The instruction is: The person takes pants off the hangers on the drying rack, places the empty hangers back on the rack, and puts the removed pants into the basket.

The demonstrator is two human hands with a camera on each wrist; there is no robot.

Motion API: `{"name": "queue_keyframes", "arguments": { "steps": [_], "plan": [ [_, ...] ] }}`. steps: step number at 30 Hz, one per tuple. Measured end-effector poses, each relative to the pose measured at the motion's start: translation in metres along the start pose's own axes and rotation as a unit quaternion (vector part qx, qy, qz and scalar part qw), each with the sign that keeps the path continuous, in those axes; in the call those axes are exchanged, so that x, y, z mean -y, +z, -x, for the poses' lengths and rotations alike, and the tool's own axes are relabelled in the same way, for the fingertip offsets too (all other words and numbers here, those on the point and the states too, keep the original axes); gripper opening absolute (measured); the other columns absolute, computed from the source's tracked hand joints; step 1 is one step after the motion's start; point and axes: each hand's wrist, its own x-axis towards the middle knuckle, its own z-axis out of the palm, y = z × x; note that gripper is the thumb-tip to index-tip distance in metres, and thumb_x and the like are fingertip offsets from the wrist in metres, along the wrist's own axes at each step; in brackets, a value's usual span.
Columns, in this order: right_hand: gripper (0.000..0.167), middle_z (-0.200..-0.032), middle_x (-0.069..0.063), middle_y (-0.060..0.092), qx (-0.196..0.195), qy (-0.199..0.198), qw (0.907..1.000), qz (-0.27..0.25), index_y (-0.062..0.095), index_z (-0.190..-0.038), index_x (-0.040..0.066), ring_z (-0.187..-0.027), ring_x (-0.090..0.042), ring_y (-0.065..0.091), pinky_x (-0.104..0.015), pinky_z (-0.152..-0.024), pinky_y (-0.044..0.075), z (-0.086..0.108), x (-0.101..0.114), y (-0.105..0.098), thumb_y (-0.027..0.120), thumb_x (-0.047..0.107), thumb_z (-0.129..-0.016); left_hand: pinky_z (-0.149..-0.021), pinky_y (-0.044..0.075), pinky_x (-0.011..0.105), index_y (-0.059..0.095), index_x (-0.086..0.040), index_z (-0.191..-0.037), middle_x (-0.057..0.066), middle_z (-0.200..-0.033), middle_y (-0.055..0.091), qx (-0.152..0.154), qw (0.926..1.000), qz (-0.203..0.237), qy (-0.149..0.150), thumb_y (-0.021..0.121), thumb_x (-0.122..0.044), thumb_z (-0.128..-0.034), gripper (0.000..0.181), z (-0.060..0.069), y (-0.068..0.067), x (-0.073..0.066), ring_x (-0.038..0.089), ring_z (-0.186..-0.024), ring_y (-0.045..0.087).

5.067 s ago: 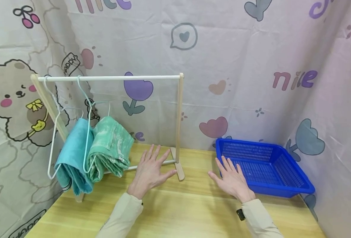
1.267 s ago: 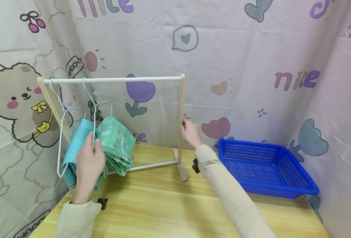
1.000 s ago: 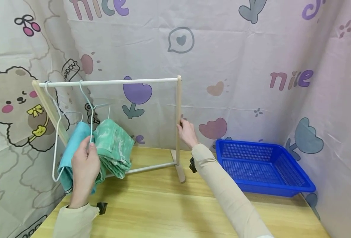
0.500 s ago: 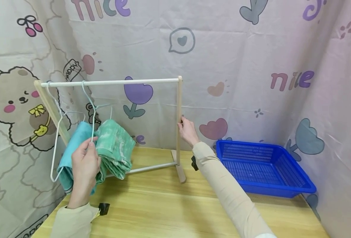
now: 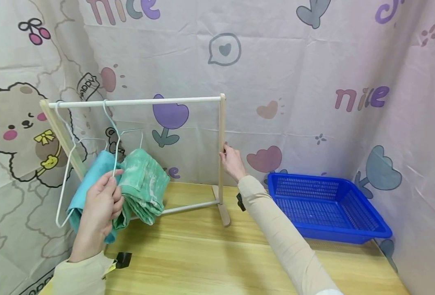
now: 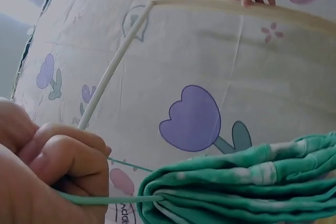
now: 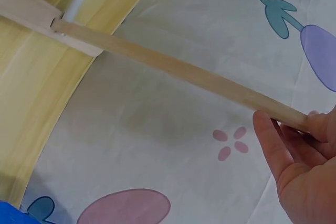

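Head view — basket (image 5: pixel 343 236) near rack (image 5: pixel 147 101), curtain (image 5: pixel 298 82) behind

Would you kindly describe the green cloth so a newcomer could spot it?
In the head view, a rack stands left of the blue basket. Over its right hanger hangs the green cloth, mottled with white, unlike the turquoise cloth beside it.

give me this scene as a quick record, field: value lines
left hand: pinches the pale green hanger
right hand: grips the wooden upright
on pale green hanger: folded mottled green garment
on white hanger: folded turquoise cloth
white rail: both hangers hooked over it
blue plastic basket: on the table, right of the rack
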Motion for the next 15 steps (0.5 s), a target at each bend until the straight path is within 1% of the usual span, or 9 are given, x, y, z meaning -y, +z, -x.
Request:
{"name": "queue_keyframes", "arguments": {
  "steps": [2, 3, 5, 8, 9, 10, 11, 13, 15],
  "plan": [
    [0.024, -0.113, -0.021, 0.068, -0.003, -0.006, 1.0000, 0.007, 0.059, -0.119, -0.003, -0.105, -0.032, 0.068, -0.037, -0.087, 0.057, 0.000, -0.001, 0.001, 0.051, 0.011, -0.103, -0.037, 0.004, 0.042, 0.043, -0.020, -0.136, -0.010, -0.051, 0.028, 0.006, 0.9999, 0.013, -0.005, 0.033, -0.039, -0.1057, 0.036, 0.000, -0.001, 0.000, 0.010, -0.032, 0.022],
    [0.024, -0.112, -0.022, 0.068, -0.005, -0.009, 0.9999, 0.010, 0.059, -0.120, -0.004, -0.104, -0.032, 0.068, -0.037, -0.086, 0.057, 0.001, -0.001, 0.001, 0.051, 0.011, -0.103, -0.037, 0.004, 0.042, 0.044, -0.020, -0.135, -0.010, -0.051, 0.028, 0.000, 0.9998, 0.019, -0.009, 0.035, -0.038, -0.1055, 0.036, 0.000, 0.000, 0.000, 0.010, -0.032, 0.022],
    [0.024, -0.107, -0.022, 0.069, -0.007, -0.015, 0.9997, 0.015, 0.060, -0.118, -0.005, -0.100, -0.033, 0.068, -0.038, -0.084, 0.058, 0.002, -0.001, 0.001, 0.051, 0.011, -0.103, -0.037, 0.004, 0.041, 0.046, -0.018, -0.134, -0.010, -0.049, 0.029, -0.021, 0.9993, 0.027, -0.012, 0.038, -0.039, -0.1047, 0.037, 0.000, 0.003, 0.000, 0.008, -0.031, 0.023],
    [0.023, -0.100, -0.020, 0.069, -0.007, -0.021, 0.9994, 0.025, 0.060, -0.115, -0.004, -0.092, -0.032, 0.068, -0.039, -0.079, 0.058, 0.003, -0.002, 0.002, 0.049, 0.012, -0.103, -0.036, 0.004, 0.041, 0.052, -0.013, -0.129, -0.009, -0.045, 0.028, -0.064, 0.9970, 0.040, -0.013, 0.045, -0.043, -0.1020, 0.040, 0.001, 0.008, -0.002, 0.009, -0.030, 0.022],
    [0.022, -0.098, -0.020, 0.068, -0.006, -0.022, 0.9994, 0.027, 0.060, -0.114, -0.004, -0.090, -0.032, 0.067, -0.039, -0.078, 0.057, 0.003, -0.003, 0.002, 0.049, 0.012, -0.104, -0.036, 0.004, 0.041, 0.052, -0.011, -0.127, -0.009, -0.044, 0.027, -0.071, 0.9964, 0.045, -0.012, 0.046, -0.045, -0.1013, 0.043, 0.001, 0.010, -0.003, 0.010, -0.030, 0.021],
    [0.022, -0.096, -0.019, 0.068, -0.006, -0.022, 0.9993, 0.028, 0.060, -0.113, -0.004, -0.089, -0.032, 0.067, -0.039, -0.077, 0.057, 0.004, -0.003, 0.003, 0.048, 0.012, -0.104, -0.036, 0.003, 0.041, 0.052, -0.009, -0.125, -0.008, -0.044, 0.025, -0.073, 0.9961, 0.050, -0.008, 0.046, -0.047, -0.1010, 0.045, 0.001, 0.011, -0.004, 0.011, -0.030, 0.019],
    [0.022, -0.096, -0.019, 0.068, -0.007, -0.022, 0.9993, 0.029, 0.060, -0.113, -0.004, -0.088, -0.032, 0.067, -0.039, -0.077, 0.057, 0.003, -0.003, 0.003, 0.048, 0.013, -0.104, -0.036, 0.002, 0.040, 0.050, -0.008, -0.124, -0.007, -0.044, 0.022, -0.067, 0.9961, 0.057, -0.006, 0.045, -0.049, -0.1008, 0.047, 0.001, 0.011, -0.005, 0.013, -0.030, 0.015],
    [0.023, -0.096, -0.019, 0.068, -0.009, -0.022, 0.9993, 0.029, 0.060, -0.113, -0.004, -0.088, -0.032, 0.067, -0.039, -0.078, 0.057, 0.003, -0.002, 0.003, 0.048, 0.013, -0.104, -0.037, 0.001, 0.040, 0.046, -0.005, -0.122, -0.005, -0.046, 0.017, -0.048, 0.9963, 0.071, 0.001, 0.043, -0.051, -0.1009, 0.051, 0.001, 0.012, -0.007, 0.017, -0.032, 0.010],
    [0.024, -0.097, -0.020, 0.068, -0.010, -0.021, 0.9994, 0.026, 0.060, -0.115, -0.004, -0.090, -0.032, 0.067, -0.039, -0.079, 0.057, 0.002, -0.002, 0.003, 0.048, 0.013, -0.104, -0.037, -0.001, 0.039, 0.045, -0.005, -0.122, -0.004, -0.046, 0.016, -0.035, 0.9955, 0.088, 0.007, 0.042, -0.051, -0.1012, 0.051, 0.002, 0.011, -0.009, 0.018, -0.033, 0.009]
  ]
}}
